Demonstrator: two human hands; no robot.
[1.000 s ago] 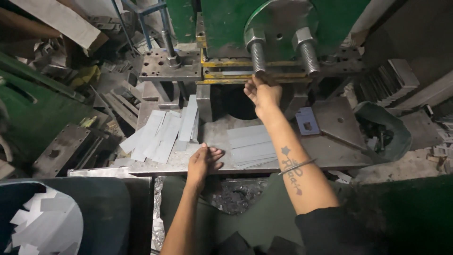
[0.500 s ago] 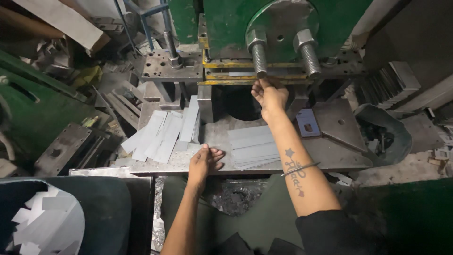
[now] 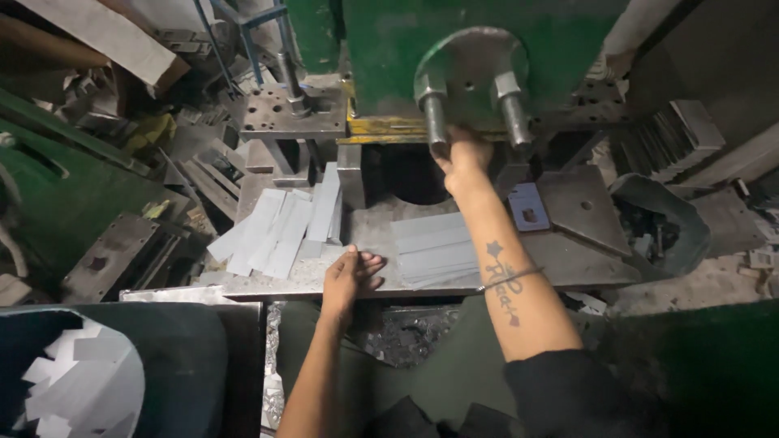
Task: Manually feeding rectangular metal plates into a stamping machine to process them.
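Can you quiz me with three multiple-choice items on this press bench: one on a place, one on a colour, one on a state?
1. Where is the right hand?
A. at the die opening under the press
B. on the bucket
C. in the lap

2. What colour is the press body?
A. red
B. green
C. white

3. How does the left hand lie?
A. clenched in the air
B. gripping a hammer
C. resting on the bench plate beside the metal strips

Answers: 1 A, the arm reaches beneath the two bolts; 2 B, its paint is green; 3 C, its fingers rest on the plate's front edge.
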